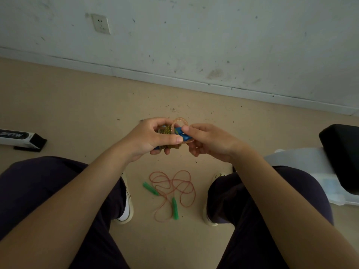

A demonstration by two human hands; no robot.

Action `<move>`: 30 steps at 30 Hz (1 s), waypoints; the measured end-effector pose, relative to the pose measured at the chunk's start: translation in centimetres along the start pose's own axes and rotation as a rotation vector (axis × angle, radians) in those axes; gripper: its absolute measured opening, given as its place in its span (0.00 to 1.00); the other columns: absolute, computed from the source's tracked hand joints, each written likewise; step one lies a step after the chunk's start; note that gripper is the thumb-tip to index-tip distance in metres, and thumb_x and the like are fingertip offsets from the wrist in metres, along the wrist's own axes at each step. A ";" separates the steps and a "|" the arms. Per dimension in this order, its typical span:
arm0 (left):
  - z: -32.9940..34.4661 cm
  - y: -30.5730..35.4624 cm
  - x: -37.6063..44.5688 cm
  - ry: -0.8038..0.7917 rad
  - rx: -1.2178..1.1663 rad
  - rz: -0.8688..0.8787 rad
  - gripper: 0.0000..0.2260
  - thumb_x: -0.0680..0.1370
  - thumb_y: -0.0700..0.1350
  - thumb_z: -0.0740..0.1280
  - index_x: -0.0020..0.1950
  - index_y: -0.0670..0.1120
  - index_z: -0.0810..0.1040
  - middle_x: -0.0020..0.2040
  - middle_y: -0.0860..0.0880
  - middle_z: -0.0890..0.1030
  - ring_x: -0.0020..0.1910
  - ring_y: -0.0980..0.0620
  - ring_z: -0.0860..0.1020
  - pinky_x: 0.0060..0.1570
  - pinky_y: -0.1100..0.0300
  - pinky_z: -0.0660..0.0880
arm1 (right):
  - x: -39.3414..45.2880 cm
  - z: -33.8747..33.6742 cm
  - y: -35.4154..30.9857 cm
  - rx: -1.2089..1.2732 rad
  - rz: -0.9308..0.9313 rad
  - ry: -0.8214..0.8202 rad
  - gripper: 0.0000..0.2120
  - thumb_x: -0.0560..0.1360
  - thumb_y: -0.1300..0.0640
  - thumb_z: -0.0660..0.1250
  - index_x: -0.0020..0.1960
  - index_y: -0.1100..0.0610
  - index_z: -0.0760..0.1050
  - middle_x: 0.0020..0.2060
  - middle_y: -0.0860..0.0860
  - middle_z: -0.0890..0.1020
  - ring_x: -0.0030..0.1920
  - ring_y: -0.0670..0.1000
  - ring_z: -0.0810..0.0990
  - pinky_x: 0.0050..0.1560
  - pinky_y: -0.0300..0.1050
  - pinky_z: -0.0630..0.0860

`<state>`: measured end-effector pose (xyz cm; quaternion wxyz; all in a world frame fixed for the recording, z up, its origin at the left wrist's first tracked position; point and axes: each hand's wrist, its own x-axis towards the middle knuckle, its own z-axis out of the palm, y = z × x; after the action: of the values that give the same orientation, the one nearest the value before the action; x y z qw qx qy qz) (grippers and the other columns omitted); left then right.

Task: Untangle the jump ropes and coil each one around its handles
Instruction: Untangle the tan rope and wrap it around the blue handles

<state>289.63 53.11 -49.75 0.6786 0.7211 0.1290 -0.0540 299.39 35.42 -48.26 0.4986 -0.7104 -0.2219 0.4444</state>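
Note:
My left hand [150,137] grips a pair of blue handles [181,135] with a translucent orange rope wound round them in tight coils [168,132]. My right hand [209,141] pinches the last loop of that rope [179,121], which arches over the handles' right end. Both hands are held above the floor between my knees. On the floor below lies a second jump rope: a thin red cord [172,188] in loose overlapping loops, with two green handles [150,188] [175,208] lying apart.
I sit facing a white wall with a socket [101,23]. A black-and-white box [21,138] lies on the floor at the left. A black seat [342,152] and clear plastic container [310,167] stand at the right. My shoes [127,206] flank the red rope.

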 end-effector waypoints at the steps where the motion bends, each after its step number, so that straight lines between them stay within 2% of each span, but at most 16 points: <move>1: 0.1 0.0 0.0 0.005 0.002 -0.001 0.29 0.60 0.56 0.79 0.57 0.48 0.81 0.40 0.46 0.83 0.32 0.49 0.79 0.24 0.64 0.66 | 0.0 0.0 -0.1 -0.023 -0.005 0.017 0.23 0.73 0.41 0.67 0.49 0.63 0.74 0.35 0.52 0.75 0.33 0.48 0.75 0.38 0.42 0.74; 4: 0.0 -0.1 0.2 0.033 0.008 -0.017 0.29 0.58 0.57 0.78 0.56 0.47 0.81 0.39 0.46 0.84 0.32 0.50 0.79 0.24 0.64 0.66 | 0.0 -0.5 -0.4 -0.093 -0.045 0.127 0.23 0.67 0.41 0.71 0.42 0.61 0.71 0.31 0.54 0.75 0.30 0.50 0.77 0.35 0.43 0.75; 7: -0.4 0.0 0.4 0.035 -0.011 -0.031 0.29 0.58 0.57 0.78 0.54 0.45 0.80 0.38 0.46 0.84 0.30 0.51 0.78 0.22 0.64 0.64 | 0.1 -1.7 -0.4 -0.008 -0.114 0.241 0.17 0.72 0.53 0.73 0.35 0.58 0.67 0.28 0.54 0.75 0.28 0.50 0.76 0.32 0.41 0.75; 11: -0.5 0.1 0.5 0.058 -0.027 -0.050 0.30 0.57 0.57 0.78 0.54 0.44 0.80 0.35 0.49 0.83 0.28 0.52 0.77 0.22 0.65 0.63 | 0.4 -2.3 -0.2 0.155 -0.195 0.308 0.13 0.74 0.64 0.71 0.37 0.59 0.67 0.33 0.55 0.77 0.34 0.50 0.79 0.35 0.43 0.79; 15: -0.2 -0.1 0.5 0.069 0.005 -0.062 0.28 0.58 0.58 0.79 0.52 0.46 0.81 0.34 0.48 0.83 0.29 0.51 0.77 0.23 0.64 0.64 | 1.0 -1.1 0.5 0.256 -0.239 0.319 0.15 0.75 0.69 0.69 0.41 0.57 0.64 0.39 0.58 0.78 0.38 0.53 0.82 0.35 0.44 0.80; 17: 0.0 -0.1 0.5 0.070 -0.010 -0.058 0.29 0.56 0.60 0.79 0.51 0.46 0.80 0.35 0.47 0.83 0.28 0.51 0.77 0.22 0.64 0.63 | 1.3 -0.9 0.5 0.242 -0.255 0.385 0.17 0.75 0.69 0.69 0.40 0.56 0.62 0.35 0.58 0.76 0.32 0.52 0.80 0.30 0.42 0.77; 20: 0.0 0.0 0.6 0.081 -0.042 -0.039 0.31 0.56 0.60 0.78 0.51 0.44 0.80 0.35 0.47 0.83 0.27 0.51 0.76 0.21 0.65 0.62 | 1.6 -1.2 0.5 0.128 -0.258 0.521 0.19 0.74 0.62 0.73 0.37 0.56 0.62 0.27 0.56 0.75 0.26 0.51 0.74 0.26 0.42 0.71; 24: -0.3 0.4 0.6 0.087 -0.015 -0.039 0.31 0.56 0.61 0.79 0.51 0.43 0.80 0.33 0.48 0.82 0.26 0.51 0.76 0.21 0.65 0.62 | 1.6 -1.4 0.1 0.022 -0.219 0.639 0.20 0.73 0.53 0.75 0.36 0.55 0.64 0.26 0.57 0.75 0.25 0.50 0.72 0.26 0.39 0.70; 26: -0.4 0.7 0.4 0.081 0.015 -0.051 0.32 0.57 0.61 0.82 0.51 0.43 0.80 0.33 0.49 0.82 0.27 0.51 0.76 0.21 0.64 0.62 | 1.7 -1.5 0.0 -0.021 -0.222 0.666 0.19 0.72 0.52 0.75 0.36 0.56 0.65 0.26 0.57 0.75 0.26 0.51 0.72 0.27 0.38 0.71; 30: -0.3 1.3 -0.2 0.063 0.057 -0.064 0.27 0.59 0.59 0.78 0.51 0.45 0.80 0.34 0.50 0.82 0.28 0.53 0.76 0.22 0.63 0.64 | 2.2 -1.5 0.3 -0.034 -0.213 0.680 0.18 0.72 0.52 0.75 0.38 0.58 0.67 0.27 0.58 0.76 0.25 0.51 0.72 0.27 0.37 0.70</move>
<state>289.78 53.34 -48.44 0.6514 0.7369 0.1715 -0.0565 301.76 36.17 -49.22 0.5756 -0.7988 -0.1235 0.1241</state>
